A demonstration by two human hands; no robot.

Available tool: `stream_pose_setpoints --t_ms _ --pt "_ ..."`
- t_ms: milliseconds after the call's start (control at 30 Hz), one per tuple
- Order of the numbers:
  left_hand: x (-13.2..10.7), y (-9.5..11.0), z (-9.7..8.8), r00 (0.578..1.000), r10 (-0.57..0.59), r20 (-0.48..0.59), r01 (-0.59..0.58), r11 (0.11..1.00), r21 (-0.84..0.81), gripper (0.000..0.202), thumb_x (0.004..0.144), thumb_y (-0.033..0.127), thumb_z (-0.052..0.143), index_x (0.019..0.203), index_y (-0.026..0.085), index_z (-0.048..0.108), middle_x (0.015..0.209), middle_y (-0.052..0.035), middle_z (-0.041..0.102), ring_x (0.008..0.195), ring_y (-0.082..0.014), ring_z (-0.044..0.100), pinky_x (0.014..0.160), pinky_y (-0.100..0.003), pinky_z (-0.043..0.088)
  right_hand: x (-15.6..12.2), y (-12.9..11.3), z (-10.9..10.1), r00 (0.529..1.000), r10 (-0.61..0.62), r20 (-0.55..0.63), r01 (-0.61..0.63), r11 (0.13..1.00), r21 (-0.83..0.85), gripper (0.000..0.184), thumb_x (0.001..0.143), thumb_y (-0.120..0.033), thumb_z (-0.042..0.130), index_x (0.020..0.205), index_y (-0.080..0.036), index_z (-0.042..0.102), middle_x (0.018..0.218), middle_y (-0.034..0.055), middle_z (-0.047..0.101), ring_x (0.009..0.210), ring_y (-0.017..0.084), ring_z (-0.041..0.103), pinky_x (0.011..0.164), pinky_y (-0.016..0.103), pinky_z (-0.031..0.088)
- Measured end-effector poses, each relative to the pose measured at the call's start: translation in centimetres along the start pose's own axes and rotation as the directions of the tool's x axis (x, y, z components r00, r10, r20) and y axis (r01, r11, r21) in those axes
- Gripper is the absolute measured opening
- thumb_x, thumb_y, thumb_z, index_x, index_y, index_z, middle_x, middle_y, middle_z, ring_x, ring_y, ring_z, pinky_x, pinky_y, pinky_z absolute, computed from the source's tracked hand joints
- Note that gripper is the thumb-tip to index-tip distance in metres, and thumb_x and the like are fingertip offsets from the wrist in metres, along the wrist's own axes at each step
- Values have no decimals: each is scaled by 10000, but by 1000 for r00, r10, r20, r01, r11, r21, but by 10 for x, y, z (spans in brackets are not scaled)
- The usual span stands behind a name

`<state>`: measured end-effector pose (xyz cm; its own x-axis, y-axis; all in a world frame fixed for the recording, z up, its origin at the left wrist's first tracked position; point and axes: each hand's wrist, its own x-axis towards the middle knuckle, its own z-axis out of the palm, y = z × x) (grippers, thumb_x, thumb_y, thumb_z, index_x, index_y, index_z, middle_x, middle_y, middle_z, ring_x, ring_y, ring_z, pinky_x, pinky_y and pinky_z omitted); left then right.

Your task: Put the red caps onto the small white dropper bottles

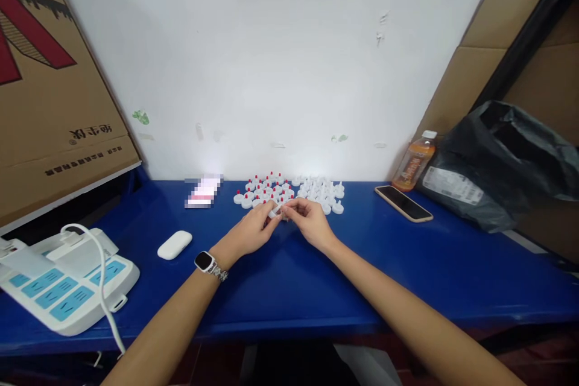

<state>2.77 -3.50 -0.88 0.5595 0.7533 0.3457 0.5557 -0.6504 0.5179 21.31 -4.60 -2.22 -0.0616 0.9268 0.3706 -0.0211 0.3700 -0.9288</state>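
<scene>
My left hand (251, 227), with a watch (204, 262) on its wrist, is closed around a white nozzle cap (274, 211). The fingers of my right hand (313, 221) are pinched at the cap's tip; whatever small piece lies between them is hidden. Just behind my hands, several white nozzle caps with red tips (246, 201) stand upright in a cluster on the blue table (289, 289). To their right is a second cluster of plain white nozzle caps (337, 208) without red tips.
At the left are a power strip (129, 280) with a white cable (103, 271) and a white case (175, 245). A pixelated item (202, 192) lies farther back. At the right are a phone (404, 203), an orange drink bottle (414, 161) and a black plastic bag (479, 157). A white wall (289, 72) rises behind.
</scene>
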Motion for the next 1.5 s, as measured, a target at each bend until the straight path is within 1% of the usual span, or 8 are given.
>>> stream_pose_setpoints --t_ms 267,600,867,1100,1233,1333,1433,1500 --pt "2 12 -2 999 36 35 -36 999 -21 217 998 401 435 983 202 521 869 -46 605 767 -198 561 698 -330 432 0 -11 -1 998 -25 -59 25 1000 8 435 716 -618 765 808 -202 677 734 17 694 686 163 637 698 314 546" --pt "0 18 -2 996 84 38 -82 996 -41 273 1018 430 403 1075 194 527 939 -55 627 778 -195 571 710 -328 425 -2 -9 3 995 -11 -101 23 993 118 422 671 -565 829 735 -198 631 682 10 681 647 157 637 681 307 545" --pt "1 12 9 998 55 -19 -55 998 -1 244 1030 414 359 950 201 446 906 -61 572 800 -202 538 739 -355 434 -11 -9 14 978 -134 -157 115 985 -128 376 866 -568 633 760 -209 611 756 21 655 709 159 608 692 285 514" --pt "0 11 12 998 69 2 -69 998 -11 223 1026 395 364 1022 200 472 978 -84 589 861 -214 560 792 -374 457 -12 -7 13 980 -157 -125 131 972 -194 316 878 -497 605 746 -217 540 769 11 625 701 149 561 681 281 491" --pt "1 17 13 998 70 -1 -70 998 1 225 1015 383 386 984 189 497 913 -67 585 798 -196 544 737 -345 443 -12 -5 12 978 -173 -116 144 965 -219 258 881 -454 583 788 -224 512 766 0 606 689 147 553 670 279 477" --pt "2 21 8 998 55 -41 -57 997 -60 259 995 414 455 1097 184 513 868 -31 581 729 -165 531 692 -307 427 -6 -8 7 973 -200 -117 174 964 -200 214 863 -413 602 820 -225 508 746 -10 588 670 145 552 657 279 469" --pt "2 16 -5 995 20 -94 -30 994 -107 477 934 477 581 1294 193 453 815 16 566 666 -137 507 668 -278 413 15 -15 -4 962 -252 -107 217 941 -261 169 860 -366 600 825 -219 527 725 -13 581 658 141 553 653 276 464" --pt "1 5 -17 994 -12 -111 0 994 -108 420 933 495 577 1215 189 519 725 38 531 622 -127 477 642 -268 391 40 -18 -12 959 -268 -93 219 907 -361 123 857 -322 597 838 -215 538 731 -10 606 672 143 570 664 273 462"
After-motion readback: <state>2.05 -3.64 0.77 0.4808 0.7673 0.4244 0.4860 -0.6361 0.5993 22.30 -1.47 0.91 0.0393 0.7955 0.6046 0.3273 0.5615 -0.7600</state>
